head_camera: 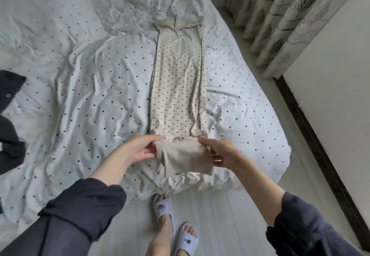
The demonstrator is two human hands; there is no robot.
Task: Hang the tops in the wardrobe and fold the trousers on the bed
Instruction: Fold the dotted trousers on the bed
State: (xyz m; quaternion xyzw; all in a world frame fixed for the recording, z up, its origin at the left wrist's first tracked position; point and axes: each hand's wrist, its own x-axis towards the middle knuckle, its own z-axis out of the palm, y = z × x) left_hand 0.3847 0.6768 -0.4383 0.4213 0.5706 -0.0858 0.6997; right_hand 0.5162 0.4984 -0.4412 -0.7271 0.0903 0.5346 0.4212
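Note:
Cream trousers [178, 87] with small dark dots lie stretched out lengthwise on the bed [80, 95], folded into one narrow strip that runs away from me. Their ribbed beige waistband [186, 159] is at the near end, lifted a little off the sheet. My left hand [138, 149] pinches the waistband's left corner. My right hand [222, 153] grips its right corner. The hem ends [180, 23] lie far up the bed.
The bed has a crumpled white dotted sheet. A dark garment [10, 119] lies at the bed's left edge. Leaf-patterned curtains [280, 19] hang at the right, beside a white wall with a dark skirting board [312, 135]. My slippered feet [174, 225] stand on the pale floor.

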